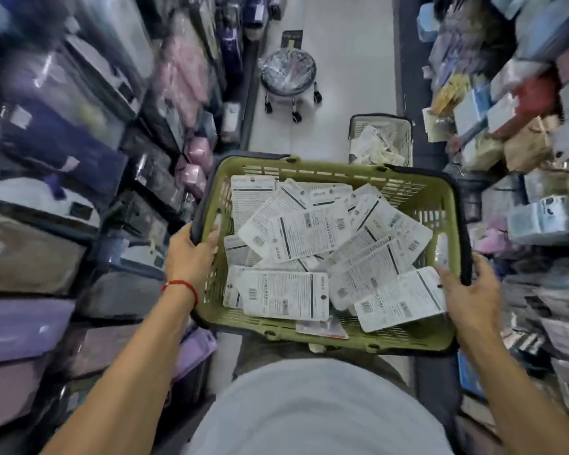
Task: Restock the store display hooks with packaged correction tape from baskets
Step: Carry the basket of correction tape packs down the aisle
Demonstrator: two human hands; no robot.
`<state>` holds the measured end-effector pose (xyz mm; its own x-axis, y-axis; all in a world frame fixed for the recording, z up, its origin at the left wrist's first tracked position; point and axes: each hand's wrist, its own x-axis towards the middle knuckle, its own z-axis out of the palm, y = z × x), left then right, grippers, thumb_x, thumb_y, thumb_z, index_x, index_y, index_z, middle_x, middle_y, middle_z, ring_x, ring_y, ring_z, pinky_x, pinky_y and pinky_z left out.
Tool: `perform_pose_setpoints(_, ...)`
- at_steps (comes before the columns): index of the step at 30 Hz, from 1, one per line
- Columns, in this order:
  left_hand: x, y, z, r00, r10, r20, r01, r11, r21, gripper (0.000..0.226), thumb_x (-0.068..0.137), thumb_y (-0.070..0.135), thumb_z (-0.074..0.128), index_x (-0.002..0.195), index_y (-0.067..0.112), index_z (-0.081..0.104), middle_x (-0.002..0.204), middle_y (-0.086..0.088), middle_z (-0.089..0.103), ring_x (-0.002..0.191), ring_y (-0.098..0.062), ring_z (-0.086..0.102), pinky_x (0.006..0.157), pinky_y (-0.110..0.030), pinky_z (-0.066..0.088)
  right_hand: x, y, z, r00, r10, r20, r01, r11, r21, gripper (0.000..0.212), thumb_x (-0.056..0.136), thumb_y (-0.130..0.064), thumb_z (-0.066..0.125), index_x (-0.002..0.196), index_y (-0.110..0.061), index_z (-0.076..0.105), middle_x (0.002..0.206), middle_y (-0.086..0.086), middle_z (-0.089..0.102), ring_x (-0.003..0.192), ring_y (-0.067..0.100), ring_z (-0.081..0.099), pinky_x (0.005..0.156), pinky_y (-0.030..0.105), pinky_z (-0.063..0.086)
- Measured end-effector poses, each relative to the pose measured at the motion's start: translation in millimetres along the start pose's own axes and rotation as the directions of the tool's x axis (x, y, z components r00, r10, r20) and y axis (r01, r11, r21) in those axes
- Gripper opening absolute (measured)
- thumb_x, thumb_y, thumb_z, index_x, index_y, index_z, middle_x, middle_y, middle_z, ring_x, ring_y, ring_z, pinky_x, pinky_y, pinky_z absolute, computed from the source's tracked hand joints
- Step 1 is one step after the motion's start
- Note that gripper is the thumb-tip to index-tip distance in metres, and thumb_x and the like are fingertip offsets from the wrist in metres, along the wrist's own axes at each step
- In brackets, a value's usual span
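I hold an olive-green plastic basket [418,198] with a dark rim in front of my waist. My left hand [191,254] grips its left rim, fingers curled over the edge. On the right rim my right hand [470,290] does the same. Inside lie several white carded packs of correction tape [309,238], backs up, heaped loosely. No display hooks can be made out in the blurred shelves.
A second, grey basket [380,139] with a few packs stands on the floor ahead, right of the aisle. A black wheeled stool [288,77] stands farther down the aisle. Shelves of packaged goods line both sides closely.
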<state>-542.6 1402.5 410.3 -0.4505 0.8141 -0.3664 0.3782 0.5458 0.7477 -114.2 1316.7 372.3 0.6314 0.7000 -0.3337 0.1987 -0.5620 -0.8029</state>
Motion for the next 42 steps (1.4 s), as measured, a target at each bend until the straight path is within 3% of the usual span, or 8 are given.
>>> perform_pose_setpoints(7,175.5,96.0,57.9,0.999,0.000,0.046,0.002,0.999,-0.049,0.039,0.069,0.055,0.069,0.102,0.035,0.074,0.095,-0.007,0.079,0.093,-0.036,0.075,0.086,-0.057,0.062,143.1,-105.5,82.5,0.997,-0.060,-0.038,0.061,0.998,0.021,0.033,0.096,-0.014,0.073,0.125,-0.026,0.062,0.115,0.008,0.073,0.096,0.022,0.070,0.089,0.041,0.058)
perform_pose_setpoints(12,310.2,179.1,95.7,0.990,-0.004,0.138,0.017,0.995,-0.095,0.018,0.076,0.040,0.071,0.094,0.040,0.074,0.091,-0.005,0.079,0.090,-0.036,0.076,0.086,-0.060,0.061,218.3,-193.9,138.0,0.989,-0.057,-0.135,0.052,0.998,-0.035,0.040,0.096,-0.016,0.073,0.134,-0.015,0.061,0.109,-0.003,0.067,0.102,0.024,0.065,0.094,0.042,0.054)
perform_pose_setpoints(17,428.2,265.5,130.0,0.976,0.054,0.212,-0.038,0.996,-0.080,0.008,0.085,0.027,0.072,0.092,0.030,0.072,0.102,-0.016,0.077,0.098,-0.043,0.073,0.092,-0.064,0.058,304.6,-266.2,187.1,0.986,-0.025,-0.164,0.026,1.000,0.004,0.039,0.096,-0.011,0.072,0.134,-0.010,0.063,0.120,0.007,0.069,0.105,0.025,0.067,0.091,0.038,0.055)
perform_pose_setpoints(24,569.7,394.5,182.6,0.976,0.130,0.173,-0.120,0.991,-0.067,0.020,0.091,0.009,0.071,0.090,0.029,0.073,0.079,0.008,0.075,0.071,-0.015,0.070,0.079,-0.047,0.063,447.1,-347.0,268.6,0.991,0.020,-0.131,-0.007,0.995,0.099,0.031,0.097,-0.007,0.069,0.128,-0.011,0.064,0.111,0.005,0.072,0.102,0.024,0.068,0.092,0.039,0.055)
perform_pose_setpoints(29,655.9,485.9,215.5,0.967,0.159,0.199,-0.161,0.987,-0.009,0.016,0.092,0.011,0.073,0.092,0.028,0.073,0.088,-0.005,0.077,0.078,-0.026,0.070,0.081,-0.049,0.064,540.3,-405.8,310.4,0.989,0.066,-0.136,-0.046,0.988,0.148,0.041,0.099,-0.009,0.070,0.138,-0.008,0.059,0.128,0.009,0.068,0.108,0.021,0.064,0.091,0.030,0.049)
perform_pose_setpoints(33,727.8,548.6,249.4,0.954,0.160,0.255,-0.172,0.985,0.027,0.011,0.090,0.019,0.075,0.098,0.026,0.075,0.097,-0.008,0.080,0.088,-0.032,0.076,0.087,-0.058,0.062,605.1,-451.1,328.6,0.978,0.118,-0.169,-0.092,0.984,0.155,0.045,0.098,-0.010,0.071,0.140,-0.008,0.058,0.134,0.015,0.067,0.121,0.033,0.066,0.107,0.050,0.053)
perform_pose_setpoints(36,780.4,591.9,287.2,0.932,0.170,0.320,-0.187,0.982,0.021,0.012,0.089,0.020,0.076,0.099,0.026,0.075,0.096,-0.007,0.080,0.094,-0.036,0.076,0.088,-0.057,0.062,644.9,-477.4,341.9,0.959,0.128,-0.254,-0.097,0.987,0.132,0.045,0.098,-0.011,0.071,0.140,-0.006,0.058,0.131,0.016,0.069,0.117,0.032,0.067,0.104,0.046,0.054)
perform_pose_setpoints(42,870.2,678.8,373.8,0.840,0.210,0.501,-0.251,0.968,0.016,0.017,0.092,0.011,0.076,0.105,0.021,0.073,0.088,0.000,0.077,0.065,-0.015,0.074,0.055,-0.028,0.059,700.8,-518.4,363.1,0.882,0.208,-0.423,-0.156,0.976,0.153,0.050,0.100,-0.017,0.070,0.146,-0.007,0.054,0.139,0.015,0.065,0.125,0.028,0.062,0.103,0.042,0.052)
